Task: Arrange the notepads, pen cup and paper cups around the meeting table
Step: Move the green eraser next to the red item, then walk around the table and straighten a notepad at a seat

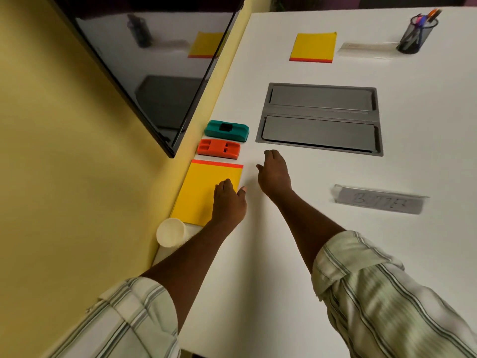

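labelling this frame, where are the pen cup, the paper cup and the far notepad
pen cup (416,37): head view, on its mesh wall
paper cup (171,235): head view, on its round face
far notepad (313,45): head view, middle of its yellow cover

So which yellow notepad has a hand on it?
The near notepad, under the left hand. The far notepad by the pen cup lies untouched.

Soft, even light; reflections on the dark screen (154,81); name plate (379,200) blurred; wide-angle bending at edges.
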Available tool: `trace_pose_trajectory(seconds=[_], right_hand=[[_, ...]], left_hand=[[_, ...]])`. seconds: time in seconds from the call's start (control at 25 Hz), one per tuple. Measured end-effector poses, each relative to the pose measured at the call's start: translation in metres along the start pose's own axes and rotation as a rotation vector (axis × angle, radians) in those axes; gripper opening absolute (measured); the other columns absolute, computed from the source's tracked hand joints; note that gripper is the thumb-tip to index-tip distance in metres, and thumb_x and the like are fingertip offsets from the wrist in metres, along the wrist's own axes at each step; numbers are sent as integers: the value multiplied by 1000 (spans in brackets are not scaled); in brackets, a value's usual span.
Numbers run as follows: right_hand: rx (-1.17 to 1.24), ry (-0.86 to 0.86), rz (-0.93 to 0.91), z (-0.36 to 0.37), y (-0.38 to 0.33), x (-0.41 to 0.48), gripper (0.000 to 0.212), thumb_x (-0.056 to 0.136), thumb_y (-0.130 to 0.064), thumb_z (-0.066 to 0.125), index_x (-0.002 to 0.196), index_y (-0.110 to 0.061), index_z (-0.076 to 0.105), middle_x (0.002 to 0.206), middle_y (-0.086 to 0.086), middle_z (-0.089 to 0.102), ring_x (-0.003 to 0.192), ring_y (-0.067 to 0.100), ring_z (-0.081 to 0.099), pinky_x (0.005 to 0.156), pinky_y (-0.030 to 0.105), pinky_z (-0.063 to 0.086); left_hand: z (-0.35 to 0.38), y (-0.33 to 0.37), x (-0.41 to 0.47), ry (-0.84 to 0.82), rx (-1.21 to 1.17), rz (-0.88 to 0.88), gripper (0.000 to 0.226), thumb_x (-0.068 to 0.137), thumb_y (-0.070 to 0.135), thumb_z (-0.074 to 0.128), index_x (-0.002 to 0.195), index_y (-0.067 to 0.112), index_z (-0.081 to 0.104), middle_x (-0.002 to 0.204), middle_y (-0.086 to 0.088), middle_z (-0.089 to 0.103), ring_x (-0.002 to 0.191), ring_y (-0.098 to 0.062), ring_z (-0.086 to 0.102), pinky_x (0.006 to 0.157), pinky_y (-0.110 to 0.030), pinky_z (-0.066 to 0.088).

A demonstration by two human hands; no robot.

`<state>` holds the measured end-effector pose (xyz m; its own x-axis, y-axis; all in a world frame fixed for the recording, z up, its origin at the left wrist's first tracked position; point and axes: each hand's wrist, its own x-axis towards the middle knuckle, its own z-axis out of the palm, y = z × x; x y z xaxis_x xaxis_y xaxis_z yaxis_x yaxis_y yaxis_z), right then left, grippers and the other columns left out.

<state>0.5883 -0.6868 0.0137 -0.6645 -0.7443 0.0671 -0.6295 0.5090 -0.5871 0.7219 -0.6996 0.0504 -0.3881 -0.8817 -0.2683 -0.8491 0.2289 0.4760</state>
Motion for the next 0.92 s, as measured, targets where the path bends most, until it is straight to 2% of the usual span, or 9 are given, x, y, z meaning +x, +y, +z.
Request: trace_pose_trajectory(seconds=[0.16,0.32,0.6,0.92], right_hand=[[-59,26,25,-32,8,-72,36,95,-18,54,124,2,49,125,19,53,115,33,50,99,37,40],[-111,37,110,-56,6,-149,38,95,-22,52,124,3,48,125,18,52,117,33,47,102,37,37],[-154,73,217,-59,-30,-278,41,96,-29,52,123,1,47,125,17,51,118,31,47,102,35,36],[-166,69,305,-62,-50,-347,44,95,-30,53,125,2,46,126,18,51,118,32,48,100,37,39]], left_hand=[[3,-2,-48,-28,30,96,54,99,32,40,142,0,30,147,-17,37,138,-29,31,115,-37,27],[1,-9,-93,-69,28,223,51,99,29,39,141,0,31,146,-16,38,137,-29,31,111,-35,27],[-9,-49,-174,-177,26,389,46,99,27,39,136,-1,36,142,-17,41,136,-31,31,113,-38,28],[-5,-72,-221,-243,35,440,40,100,25,37,128,-2,43,137,-16,46,131,-31,36,108,-39,33]])
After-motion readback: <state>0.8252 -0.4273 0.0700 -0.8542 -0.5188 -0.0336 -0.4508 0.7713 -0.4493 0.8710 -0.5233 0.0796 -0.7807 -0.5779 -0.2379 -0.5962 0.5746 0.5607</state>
